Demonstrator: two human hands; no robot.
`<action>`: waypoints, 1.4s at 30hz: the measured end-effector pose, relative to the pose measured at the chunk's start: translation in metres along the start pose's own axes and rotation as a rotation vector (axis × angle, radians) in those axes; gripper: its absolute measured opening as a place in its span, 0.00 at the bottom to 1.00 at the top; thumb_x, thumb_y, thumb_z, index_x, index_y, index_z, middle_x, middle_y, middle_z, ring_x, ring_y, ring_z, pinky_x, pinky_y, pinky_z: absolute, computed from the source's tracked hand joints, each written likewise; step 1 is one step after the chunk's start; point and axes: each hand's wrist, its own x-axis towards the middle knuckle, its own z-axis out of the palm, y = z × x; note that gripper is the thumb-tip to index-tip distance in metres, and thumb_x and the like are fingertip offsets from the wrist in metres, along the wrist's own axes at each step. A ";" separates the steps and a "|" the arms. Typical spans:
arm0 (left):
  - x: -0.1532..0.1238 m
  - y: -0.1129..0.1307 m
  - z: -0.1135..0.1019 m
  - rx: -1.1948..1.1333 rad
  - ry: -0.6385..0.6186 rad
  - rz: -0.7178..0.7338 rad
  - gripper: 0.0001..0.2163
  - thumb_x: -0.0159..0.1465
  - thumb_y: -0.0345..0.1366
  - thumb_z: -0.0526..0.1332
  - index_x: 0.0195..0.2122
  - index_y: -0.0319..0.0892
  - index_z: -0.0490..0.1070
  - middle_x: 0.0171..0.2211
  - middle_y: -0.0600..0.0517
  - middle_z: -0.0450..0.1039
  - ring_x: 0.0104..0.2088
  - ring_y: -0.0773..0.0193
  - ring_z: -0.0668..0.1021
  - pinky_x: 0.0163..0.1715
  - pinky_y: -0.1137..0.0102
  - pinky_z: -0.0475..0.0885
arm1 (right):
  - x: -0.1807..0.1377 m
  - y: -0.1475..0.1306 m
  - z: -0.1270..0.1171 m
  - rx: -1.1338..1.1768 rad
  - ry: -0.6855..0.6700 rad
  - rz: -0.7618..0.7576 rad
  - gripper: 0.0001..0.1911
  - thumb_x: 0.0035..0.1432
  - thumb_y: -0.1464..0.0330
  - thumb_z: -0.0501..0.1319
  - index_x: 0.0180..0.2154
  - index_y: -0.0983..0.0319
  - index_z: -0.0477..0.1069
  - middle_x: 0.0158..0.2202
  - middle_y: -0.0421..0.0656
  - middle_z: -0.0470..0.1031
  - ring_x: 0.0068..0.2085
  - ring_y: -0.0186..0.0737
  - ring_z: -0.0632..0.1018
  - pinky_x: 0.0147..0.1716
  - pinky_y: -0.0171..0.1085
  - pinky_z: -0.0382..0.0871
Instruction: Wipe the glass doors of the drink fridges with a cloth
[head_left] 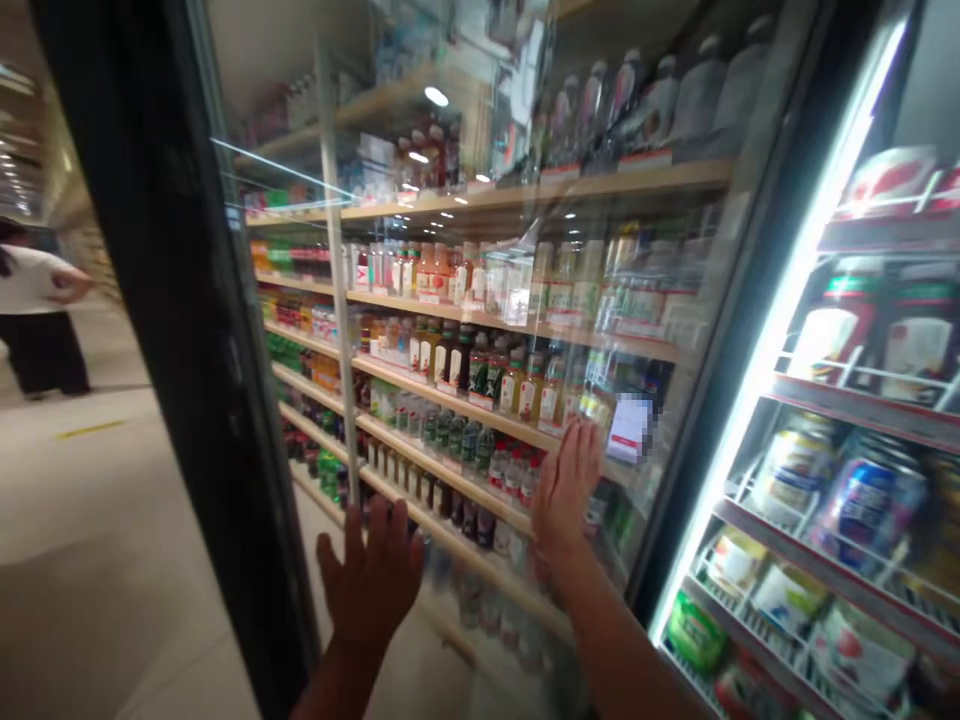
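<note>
A tall glass cooler door [465,455] with a thick black frame [161,300] stands slanted in front of me. My left hand [373,570] is raised low on the glass, near the frame, fingers spread and holding nothing. Higher and to the right, my right hand [568,490] lies flat against or just before the pane, its fingers stretched out close together. Whether either palm truly touches the glass, I cannot tell. A small white label [628,428] shows on the pane beside the right fingertips. Shelves of bottles [450,360] appear in the glass, overlaid with reflections.
Right of the door, a lit cooler holds several wire-fronted shelves [862,400] with bottles, cans [862,500] and tubs. A bright light strip [780,330] runs along its edge. On the left, a person [37,310] stands on the pale floor [90,540] in the aisle.
</note>
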 end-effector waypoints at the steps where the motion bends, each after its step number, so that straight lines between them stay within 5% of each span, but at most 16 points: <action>1: 0.002 0.001 0.001 0.003 -0.002 0.003 0.36 0.68 0.36 0.63 0.74 0.40 0.51 0.71 0.37 0.55 0.75 0.46 0.51 0.73 0.44 0.44 | 0.006 -0.013 0.001 0.002 -0.012 -0.038 0.35 0.73 0.68 0.46 0.75 0.61 0.37 0.73 0.59 0.55 0.76 0.57 0.50 0.67 0.67 0.56; 5: 0.007 0.001 0.004 0.023 0.002 -0.007 0.33 0.69 0.36 0.61 0.74 0.38 0.52 0.69 0.35 0.60 0.74 0.47 0.51 0.73 0.45 0.46 | -0.007 -0.055 0.006 0.040 -0.071 -0.301 0.36 0.71 0.67 0.51 0.75 0.63 0.42 0.69 0.55 0.66 0.74 0.52 0.57 0.71 0.57 0.51; 8: 0.006 0.000 0.007 0.035 -0.002 -0.011 0.30 0.71 0.37 0.59 0.72 0.38 0.55 0.67 0.36 0.64 0.74 0.47 0.52 0.73 0.45 0.47 | -0.012 -0.061 0.003 0.098 -0.120 -0.487 0.35 0.70 0.67 0.54 0.74 0.60 0.48 0.64 0.48 0.73 0.72 0.45 0.63 0.73 0.50 0.47; 15: 0.005 -0.002 0.006 0.036 -0.013 -0.022 0.28 0.71 0.37 0.58 0.71 0.38 0.58 0.67 0.38 0.66 0.75 0.49 0.50 0.73 0.48 0.46 | 0.052 -0.040 0.005 0.020 0.024 -0.167 0.35 0.73 0.68 0.48 0.75 0.61 0.40 0.73 0.55 0.58 0.75 0.56 0.54 0.69 0.63 0.53; 22: 0.000 -0.003 0.006 0.000 -0.044 -0.038 0.33 0.70 0.37 0.61 0.74 0.41 0.52 0.69 0.38 0.61 0.75 0.49 0.50 0.73 0.46 0.45 | -0.013 -0.069 0.007 0.142 -0.116 -0.489 0.37 0.68 0.69 0.55 0.74 0.60 0.46 0.63 0.49 0.75 0.71 0.47 0.65 0.72 0.50 0.50; 29: -0.005 -0.005 0.012 -0.055 -0.048 -0.076 0.33 0.69 0.36 0.62 0.74 0.45 0.52 0.70 0.40 0.61 0.74 0.46 0.51 0.73 0.43 0.45 | 0.027 -0.056 0.008 0.027 -0.025 -0.222 0.37 0.71 0.68 0.50 0.75 0.62 0.38 0.72 0.54 0.60 0.75 0.55 0.54 0.70 0.60 0.52; 34: -0.002 -0.003 0.010 -0.018 -0.052 -0.053 0.34 0.69 0.38 0.62 0.74 0.45 0.51 0.70 0.39 0.59 0.75 0.46 0.50 0.72 0.43 0.46 | -0.028 -0.069 0.009 0.093 -0.128 -0.478 0.33 0.70 0.66 0.53 0.73 0.61 0.52 0.65 0.46 0.72 0.73 0.44 0.60 0.75 0.48 0.42; 36: 0.000 -0.002 0.008 -0.012 -0.052 -0.043 0.35 0.69 0.38 0.62 0.75 0.43 0.50 0.70 0.38 0.59 0.75 0.47 0.49 0.72 0.44 0.45 | -0.027 -0.061 0.006 0.106 -0.147 -0.510 0.32 0.70 0.67 0.53 0.73 0.57 0.53 0.65 0.44 0.73 0.72 0.43 0.63 0.75 0.47 0.42; 42: 0.003 0.001 0.005 -0.029 -0.043 -0.023 0.36 0.68 0.37 0.63 0.74 0.37 0.50 0.70 0.35 0.58 0.75 0.47 0.49 0.73 0.47 0.41 | 0.022 -0.029 0.001 0.023 -0.030 -0.150 0.36 0.72 0.68 0.48 0.75 0.62 0.37 0.73 0.56 0.56 0.75 0.56 0.53 0.69 0.63 0.53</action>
